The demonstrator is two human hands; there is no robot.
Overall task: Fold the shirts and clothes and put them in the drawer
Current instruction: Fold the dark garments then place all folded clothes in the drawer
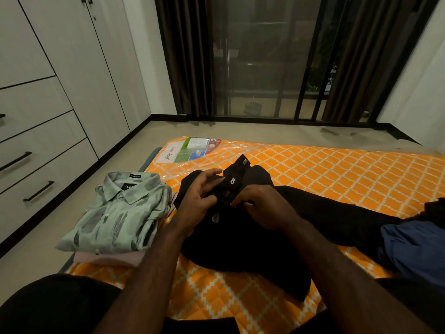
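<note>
A black garment [240, 239] lies spread on the orange patterned mattress [337, 169], one long part stretching to the right. My left hand [199, 198] and my right hand [262, 208] both grip its waistband area, where small white tags show near the fingers. At the mattress's left edge sits a folded pale green printed shirt [115, 213] on top of a folded pink garment [113, 259]. A blue cloth [414, 249] lies at the right edge, partly under dark fabric.
White wardrobe drawers [36, 150] with black handles line the left wall, all closed. A strip of floor [31, 261] runs between them and the mattress. Dark curtains and a glass door stand at the back. My knees, in dark cloth, fill the bottom corners.
</note>
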